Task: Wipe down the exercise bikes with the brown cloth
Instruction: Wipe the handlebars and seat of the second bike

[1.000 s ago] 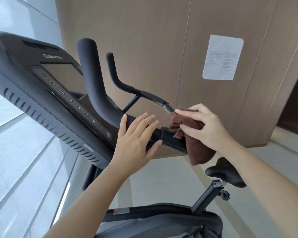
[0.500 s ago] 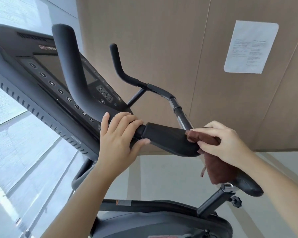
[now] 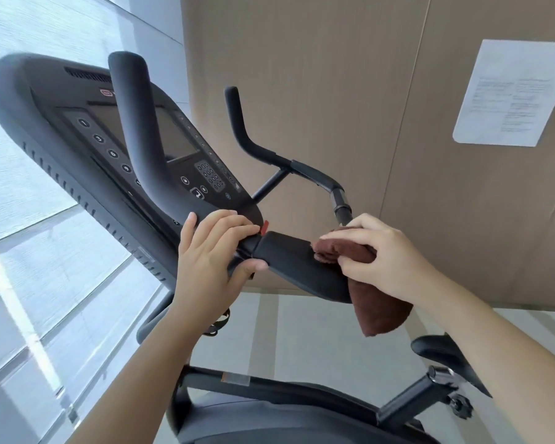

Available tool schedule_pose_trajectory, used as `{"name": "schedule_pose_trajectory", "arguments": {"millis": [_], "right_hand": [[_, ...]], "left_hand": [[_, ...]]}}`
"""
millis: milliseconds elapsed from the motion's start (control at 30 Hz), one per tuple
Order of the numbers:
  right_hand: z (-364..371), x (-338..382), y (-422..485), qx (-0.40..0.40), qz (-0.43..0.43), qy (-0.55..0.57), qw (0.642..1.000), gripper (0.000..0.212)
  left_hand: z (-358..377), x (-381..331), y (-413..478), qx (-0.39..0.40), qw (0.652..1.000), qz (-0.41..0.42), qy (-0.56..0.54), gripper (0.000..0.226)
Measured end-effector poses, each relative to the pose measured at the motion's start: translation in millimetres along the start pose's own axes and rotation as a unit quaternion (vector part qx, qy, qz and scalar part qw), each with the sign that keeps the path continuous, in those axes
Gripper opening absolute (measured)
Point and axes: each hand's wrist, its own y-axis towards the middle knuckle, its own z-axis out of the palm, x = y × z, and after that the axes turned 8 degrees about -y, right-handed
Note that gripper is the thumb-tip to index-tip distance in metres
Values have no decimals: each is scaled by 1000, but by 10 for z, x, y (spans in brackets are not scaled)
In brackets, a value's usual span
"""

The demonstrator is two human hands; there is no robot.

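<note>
HOLD: left hand (image 3: 212, 251) grips the handlebar (image 3: 135, 129) at its base beside the console (image 3: 45, 100), apparently to steady the bike; right hand (image 3: 378, 261) pinches the brown cloth (image 3: 378, 309) round the near end of the black elbow pad (image 3: 295, 264), placed to wipe it | CLOTH: dark brown, plush, bunched under the fingers; loose tail hangs below the pad

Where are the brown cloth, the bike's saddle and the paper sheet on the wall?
brown cloth (image 3: 380, 312): head view, on its hanging lower fold.
saddle (image 3: 441, 350): head view, on its dark front part.
paper sheet (image 3: 513, 91): head view, on its middle.
</note>
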Motion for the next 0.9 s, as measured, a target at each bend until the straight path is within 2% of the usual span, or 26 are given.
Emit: {"name": "schedule_pose_trajectory", "arguments": {"millis": [267,367,567,733,900], "right_hand": [[77,40,-50,-51,52,-5,997,45],[76,107,-78,-48,78,-29,995,41],[133,271,-368,-86,114,-84,986,39],[187,390,-645,-121,114,-96,981,42],[198,353,-967,-90,86,-48,991,44]], "left_hand": [[21,-10,-8,-6,1000,-7,-11,60],[9,-26,-17,5,1000,-13,-7,53],[-7,-130,-106,33,997,-68,-14,49],[7,-386,-262,5,993,-107,-42,43],[98,-800,-503,-3,991,-122,-61,35]]}}
